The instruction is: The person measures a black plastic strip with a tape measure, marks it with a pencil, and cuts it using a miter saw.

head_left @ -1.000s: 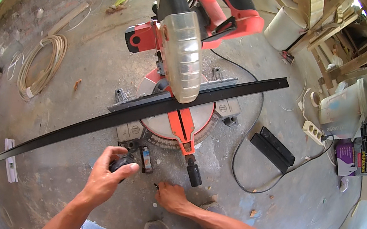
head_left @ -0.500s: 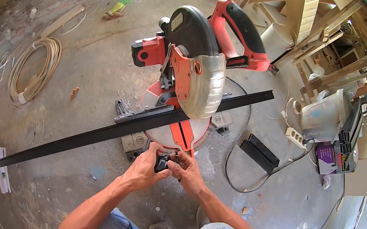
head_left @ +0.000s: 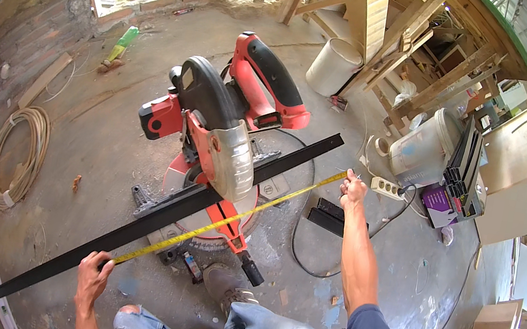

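A yellow tape measure (head_left: 225, 220) is stretched slantwise between my two hands, its blade passing over the saw's front. My left hand (head_left: 92, 277) is closed at its lower left end; the case is hidden in the fingers. The other end is pinched in my right hand (head_left: 352, 193), with the arm reaching forward to the right. Just beyond the blade, roughly alongside it, a long black metal profile (head_left: 86, 252) lies across the base of a red and black mitre saw (head_left: 215, 99). The saw's head is raised over the profile, its clear guard (head_left: 233, 166) hanging near it.
Short black offcuts (head_left: 328, 217) and a cable lie near my right hand, with a white power strip (head_left: 387, 188) beyond. A bucket (head_left: 425, 147) and purple box (head_left: 441, 206) stand right. Coiled tubing (head_left: 18, 156) lies left; a white strip (head_left: 1, 301) lies under the profile's end.
My hands were together in front of the saw, around a small dark object. They have moved wide apart, with the yellow blade drawn out between them. The view has shifted.
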`<move>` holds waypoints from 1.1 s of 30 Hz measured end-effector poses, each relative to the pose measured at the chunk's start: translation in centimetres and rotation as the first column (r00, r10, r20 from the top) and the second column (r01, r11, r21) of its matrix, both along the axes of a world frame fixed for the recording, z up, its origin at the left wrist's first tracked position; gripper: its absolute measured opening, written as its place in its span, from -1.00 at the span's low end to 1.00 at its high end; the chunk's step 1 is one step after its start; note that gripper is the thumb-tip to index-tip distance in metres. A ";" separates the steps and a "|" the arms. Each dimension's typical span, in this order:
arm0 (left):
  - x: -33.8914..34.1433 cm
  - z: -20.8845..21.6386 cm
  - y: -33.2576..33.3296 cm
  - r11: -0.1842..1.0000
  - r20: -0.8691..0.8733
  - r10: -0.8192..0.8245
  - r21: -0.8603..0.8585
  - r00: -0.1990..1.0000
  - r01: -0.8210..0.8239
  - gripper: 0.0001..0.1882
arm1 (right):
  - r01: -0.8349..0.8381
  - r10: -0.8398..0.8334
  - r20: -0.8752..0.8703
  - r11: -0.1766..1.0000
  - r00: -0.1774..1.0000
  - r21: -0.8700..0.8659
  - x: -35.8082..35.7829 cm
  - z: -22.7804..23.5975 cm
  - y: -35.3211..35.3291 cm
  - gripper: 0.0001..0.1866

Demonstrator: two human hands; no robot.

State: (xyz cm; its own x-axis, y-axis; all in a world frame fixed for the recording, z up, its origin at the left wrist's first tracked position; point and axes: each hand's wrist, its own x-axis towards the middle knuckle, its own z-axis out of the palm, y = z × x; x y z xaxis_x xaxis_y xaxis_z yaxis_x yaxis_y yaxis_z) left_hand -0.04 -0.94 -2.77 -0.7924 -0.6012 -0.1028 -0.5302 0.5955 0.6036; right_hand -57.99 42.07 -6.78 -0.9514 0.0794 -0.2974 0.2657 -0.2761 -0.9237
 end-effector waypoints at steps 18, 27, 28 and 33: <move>-7.7 -0.5 2.8 0.946 -0.060 0.101 -0.305 0.993 -0.115 -0.87 | -0.018 0.012 0.025 0.966 1.000 0.260 0.2 -7.1 -9.5 -0.68; -8.7 -1.5 3.5 0.929 -0.051 0.107 -0.350 0.993 -0.118 -0.86 | -0.050 0.053 -0.003 0.955 0.999 0.291 -2.5 -7.5 -8.2 -0.73; -8.9 -1.5 3.7 0.933 -0.041 0.114 -0.340 0.993 -0.122 -0.85 | -0.034 0.036 -0.002 0.958 0.999 0.285 -2.8 -7.4 -8.4 -0.75; -8.7 -1.6 3.9 0.939 -0.059 0.111 -0.321 0.992 -0.125 -0.86 | -0.035 0.036 -0.002 0.969 0.999 0.244 -3.3 -7.9 -8.4 -0.76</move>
